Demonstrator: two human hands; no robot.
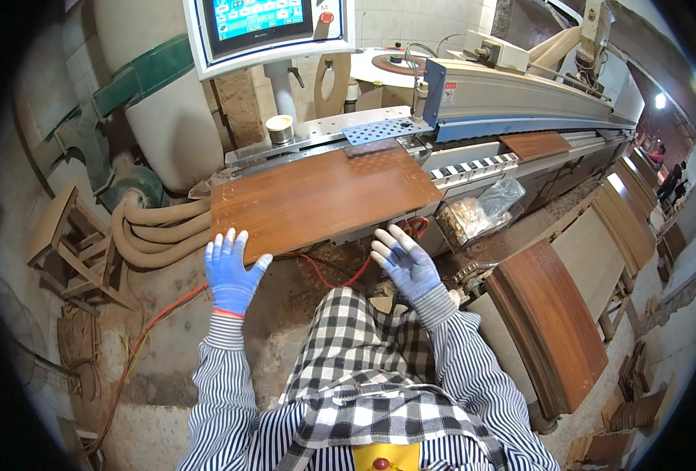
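A reddish-brown wood board [316,196] lies flat on the infeed end of a long edge-banding machine [520,94]. At the board's near left corner is my left hand [233,275], in a blue and white work glove, fingers spread and fingertips over the edge. My right hand [409,267], gloved alike, is open just off the board's near right edge. Whether it touches the board I cannot tell. The board's far right corner lies beside a blue perforated plate [378,131]. A smaller brown panel [535,145] sits farther along the machine.
Stacked brown panels [552,314] stand at my right. A clear bin [481,212] with scraps hangs on the machine's front. A control screen [257,23] is at the upper left, with a can [280,129] below. Thick hoses [140,235], a wooden stool [77,243] and a red hose [159,318] lie left.
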